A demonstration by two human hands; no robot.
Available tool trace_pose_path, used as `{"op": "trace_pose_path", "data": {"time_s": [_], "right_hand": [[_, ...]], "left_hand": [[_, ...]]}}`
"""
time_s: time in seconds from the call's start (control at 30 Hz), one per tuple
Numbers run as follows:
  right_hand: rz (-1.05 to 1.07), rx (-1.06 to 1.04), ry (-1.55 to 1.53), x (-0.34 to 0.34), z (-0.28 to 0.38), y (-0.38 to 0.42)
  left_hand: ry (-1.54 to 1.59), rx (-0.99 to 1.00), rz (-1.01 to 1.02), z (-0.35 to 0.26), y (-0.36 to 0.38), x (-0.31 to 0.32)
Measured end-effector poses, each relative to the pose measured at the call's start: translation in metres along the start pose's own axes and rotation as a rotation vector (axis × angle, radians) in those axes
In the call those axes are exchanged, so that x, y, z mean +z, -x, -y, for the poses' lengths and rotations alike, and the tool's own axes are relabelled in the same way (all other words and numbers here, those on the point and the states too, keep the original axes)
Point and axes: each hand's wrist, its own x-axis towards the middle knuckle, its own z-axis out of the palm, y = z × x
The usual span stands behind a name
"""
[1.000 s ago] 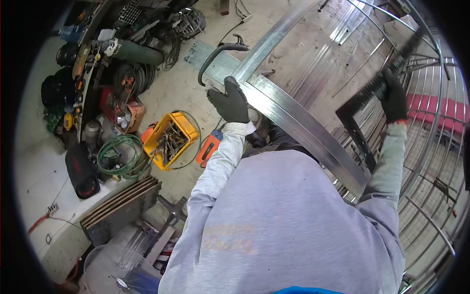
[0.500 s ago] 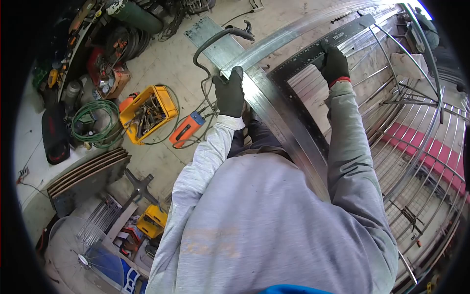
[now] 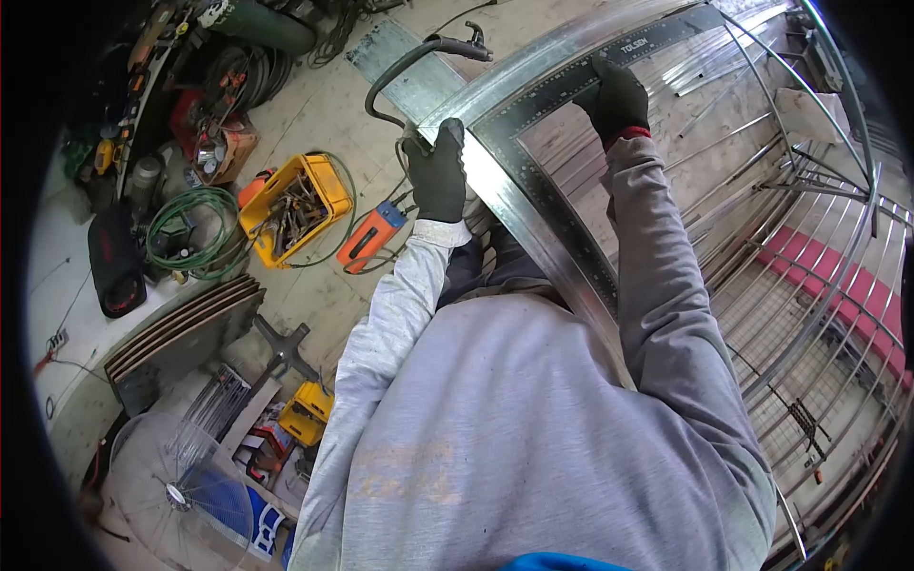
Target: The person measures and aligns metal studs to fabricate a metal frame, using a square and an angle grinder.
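My left hand (image 3: 438,173), in a dark glove, grips the corner where two shiny metal bars meet. One bar (image 3: 519,214) runs down toward my body and the other (image 3: 533,71) goes up to the right. A black TOLSEN square (image 3: 545,181) lies along the inner edges of both bars. Gloved as well, my right hand (image 3: 617,100) has its fingers closed on the square's upper arm. A black welding holder (image 3: 466,48) with its cable arches beside the corner, above a flat metal plate (image 3: 405,71).
On the floor at left are a yellow crate of tools (image 3: 297,209), an orange device (image 3: 373,236) and a coiled green hose (image 3: 195,228). A fan (image 3: 176,495) stands lower left. Metal rod racks (image 3: 819,314) fill the right side.
The square and my right hand have shifted left, and the square now sits snug against the bars at the corner. My left hand keeps its hold, slightly lower-left in view.
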Motion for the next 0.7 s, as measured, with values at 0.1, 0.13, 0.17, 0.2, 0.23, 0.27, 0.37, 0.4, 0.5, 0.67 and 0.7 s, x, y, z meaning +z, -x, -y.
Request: {"op": "trace_pose_path", "data": {"time_s": [0.1, 0.13, 0.17, 0.2, 0.23, 0.27, 0.37, 0.4, 0.5, 0.67, 0.7], "right_hand": [[0.029, -0.021, 0.038, 0.0, 0.006, 0.0], [0.029, -0.023, 0.039, 0.0, 0.009, 0.0], [-0.005, -0.061, 0.072, -0.001, 0.011, 0.001], [-0.041, -0.097, 0.108, -0.002, 0.011, 0.001], [-0.047, -0.097, 0.116, -0.002, 0.011, -0.001], [-0.042, -0.101, 0.125, -0.002, 0.012, 0.0], [-0.029, -0.064, 0.101, 0.003, 0.01, 0.0], [-0.014, -0.022, 0.056, 0.004, 0.01, -0.002], [-0.011, -0.055, 0.063, 0.011, 0.001, -0.004], [-0.057, -0.099, 0.187, 0.029, -0.013, -0.005], [-0.001, -0.072, 0.222, 0.025, -0.008, -0.006]], "left_hand": [[0.025, -0.01, 0.009, 0.001, -0.003, 0.001], [0.047, -0.017, 0.015, 0.001, -0.004, 0.002], [0.049, -0.016, 0.016, 0.001, -0.003, 0.001], [0.026, -0.006, 0.007, 0.001, -0.002, 0.0], [0.005, 0.007, 0.0, 0.001, -0.001, 0.001], [0.011, 0.006, 0.009, 0.0, -0.001, 0.003], [0.007, 0.018, -0.036, 0.005, -0.002, 0.004], [0.013, 0.019, -0.03, 0.002, 0.0, 0.005], [0.019, 0.049, -0.066, -0.004, 0.005, 0.009], [0.069, 0.048, -0.01, 0.022, -0.012, -0.002], [0.103, 0.048, -0.019, 0.03, -0.018, -0.002]]}}
